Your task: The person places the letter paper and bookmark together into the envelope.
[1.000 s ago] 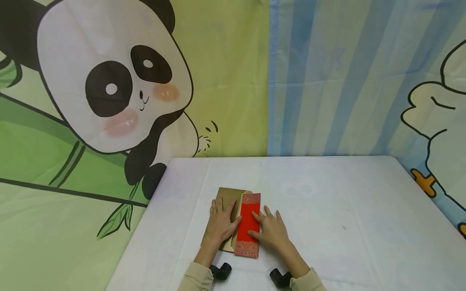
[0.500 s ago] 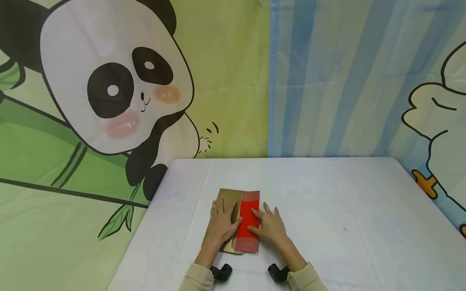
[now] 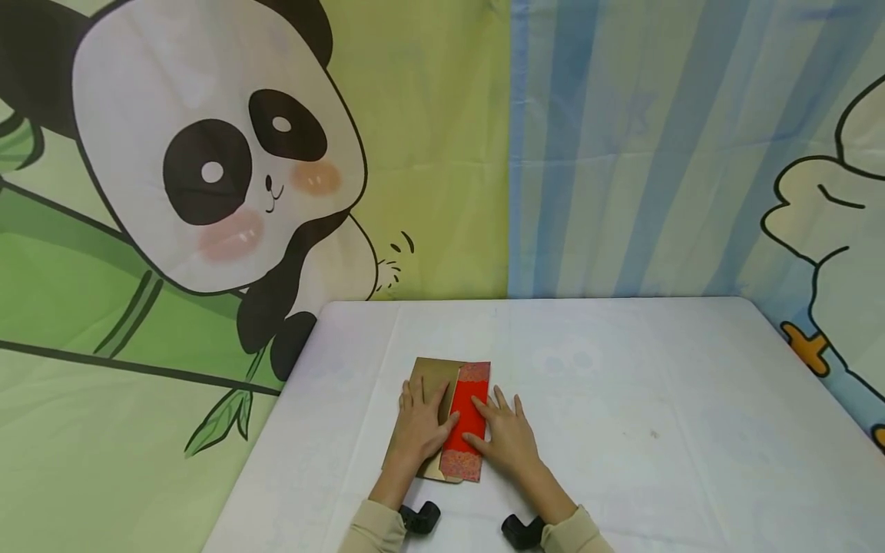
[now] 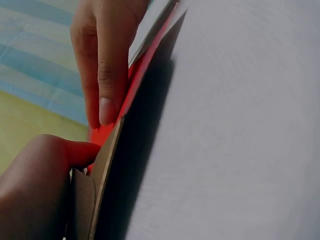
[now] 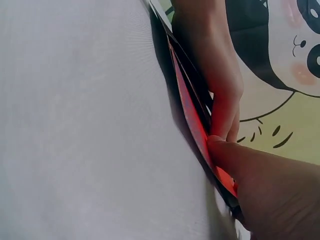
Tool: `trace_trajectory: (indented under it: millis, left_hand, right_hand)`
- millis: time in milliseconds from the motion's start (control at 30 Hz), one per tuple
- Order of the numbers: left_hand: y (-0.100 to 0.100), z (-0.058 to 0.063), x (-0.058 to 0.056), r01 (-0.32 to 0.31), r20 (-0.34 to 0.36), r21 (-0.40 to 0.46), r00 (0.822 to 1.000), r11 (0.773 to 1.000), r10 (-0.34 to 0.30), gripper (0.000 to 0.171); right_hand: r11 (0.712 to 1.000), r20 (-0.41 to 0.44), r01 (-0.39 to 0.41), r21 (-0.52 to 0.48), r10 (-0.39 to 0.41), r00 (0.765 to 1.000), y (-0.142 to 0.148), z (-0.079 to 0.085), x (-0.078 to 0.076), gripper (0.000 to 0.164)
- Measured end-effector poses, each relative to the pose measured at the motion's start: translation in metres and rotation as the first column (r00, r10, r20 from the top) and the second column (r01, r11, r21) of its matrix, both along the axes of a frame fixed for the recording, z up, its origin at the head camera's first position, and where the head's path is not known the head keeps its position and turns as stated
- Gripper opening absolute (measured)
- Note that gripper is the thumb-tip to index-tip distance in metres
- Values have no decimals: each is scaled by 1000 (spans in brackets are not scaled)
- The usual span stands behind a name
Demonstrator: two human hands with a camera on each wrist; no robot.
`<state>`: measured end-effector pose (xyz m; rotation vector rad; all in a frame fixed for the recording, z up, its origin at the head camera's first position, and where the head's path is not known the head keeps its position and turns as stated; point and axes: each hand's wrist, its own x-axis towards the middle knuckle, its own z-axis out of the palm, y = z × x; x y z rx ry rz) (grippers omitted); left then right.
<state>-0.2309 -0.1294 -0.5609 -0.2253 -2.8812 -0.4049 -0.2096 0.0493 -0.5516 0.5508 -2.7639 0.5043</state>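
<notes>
A gold-brown folded paper piece (image 3: 434,375), like an envelope, lies on the white table. Along its right side is a red paper strip (image 3: 470,418) with patterned ends, overlapping it. My left hand (image 3: 419,425) rests on the gold-brown piece with fingers spread, its thumb reaching the strip's left edge. The fingers and thumb of my right hand (image 3: 508,439) touch the red strip from the right. In the left wrist view the gold-brown paper (image 4: 105,160) and the red strip (image 4: 137,82) stand slightly off the tabletop at this edge. How their layers join is hidden.
The white-covered table (image 3: 622,407) extends around the papers, its far edge meeting a printed curtain (image 3: 429,153) with a panda. A black wrist device (image 3: 421,518) sits at the left wrist and a second black device (image 3: 522,531) at the right.
The red strip has shifted slightly left and away from me, further over the gold-brown piece. My right hand has moved left with it; my left hand has stayed nearly still.
</notes>
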Motion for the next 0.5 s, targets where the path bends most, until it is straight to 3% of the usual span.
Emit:
trace_trajectory:
  millis: [167,500]
  left_hand:
    - [-1,-3,0,-8,5,9,1000,1000,8,63]
    - [-1,-3,0,-2,-6,6,1000,1000,2,62]
  right_hand:
    - [1000,-41,-23,-3,23,999,1,-5,1,66]
    - [997,-33,4,83,-1,999,2,-5,2,66]
